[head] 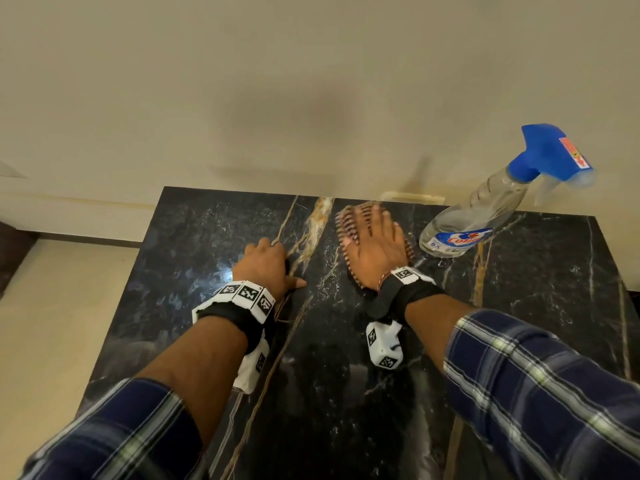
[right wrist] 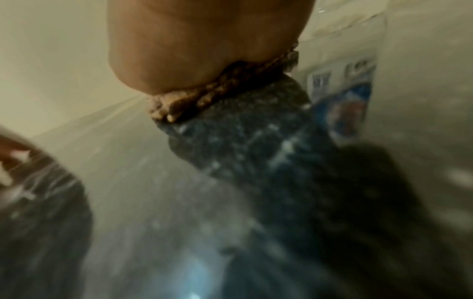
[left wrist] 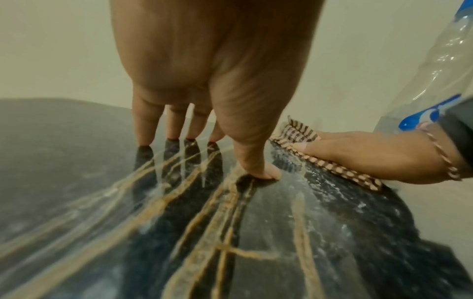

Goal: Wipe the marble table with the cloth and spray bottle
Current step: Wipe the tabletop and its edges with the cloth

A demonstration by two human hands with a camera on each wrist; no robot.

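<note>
The black marble table (head: 194, 258) has gold and white veins. My right hand (head: 375, 249) lies flat with straight fingers on a brown striped cloth (head: 349, 221), pressing it onto the marble near the far edge. In the left wrist view the cloth (left wrist: 302, 131) sticks out past the right hand (left wrist: 371, 155). My left hand (head: 266, 265) rests on the marble to the cloth's left, its fingertips (left wrist: 143, 139) and thumb touching the surface. A clear spray bottle (head: 485, 209) with a blue trigger head stands just right of the cloth, also seen as bottle (left wrist: 435, 66) and bottle (right wrist: 353, 85).
A cream wall (head: 311, 81) rises directly behind the table's far edge. Pale floor (head: 52, 306) lies left of the table. Wet streaks show on the marble (left wrist: 332, 192) beside the cloth. The right wrist view is blurred.
</note>
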